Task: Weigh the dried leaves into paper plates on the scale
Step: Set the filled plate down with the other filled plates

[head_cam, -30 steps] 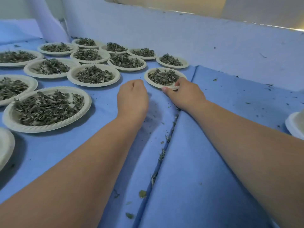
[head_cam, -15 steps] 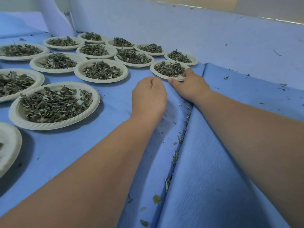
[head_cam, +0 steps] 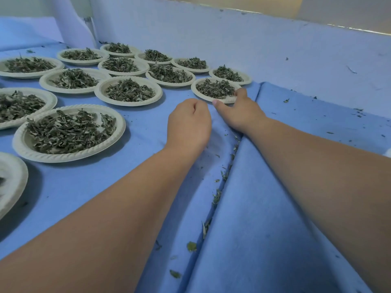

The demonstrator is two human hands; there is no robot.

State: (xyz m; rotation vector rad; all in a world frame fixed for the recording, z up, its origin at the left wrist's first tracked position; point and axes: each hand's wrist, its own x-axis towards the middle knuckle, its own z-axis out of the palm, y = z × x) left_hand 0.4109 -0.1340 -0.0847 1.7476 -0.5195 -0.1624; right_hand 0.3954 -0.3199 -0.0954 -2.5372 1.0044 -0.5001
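The right hand point(head_cam: 241, 112) reaches forward and grips the near rim of a paper plate point(head_cam: 195, 93). Its thumb lies along the rim's front edge and a finger curls over the rim on the right side. A heap of dried leaves point(head_cam: 214, 88) fills that plate, just beyond the fingertips. The left hand point(head_cam: 189, 121) sits just beside the right, apart from the plate, with its fingers curled under into a fist on the blue cloth point(head_cam: 275, 229); whether it encloses anything is hidden. More filled plates point(head_cam: 99, 94) lie in rows to the left of and beyond both hands, the largest-looking one point(head_cam: 120, 132) to the left of the left wrist. Between the two forearms runs a fold point(head_cam: 224, 176) in the cloth, with loose leaf bits point(head_cam: 216, 196) caught along it.
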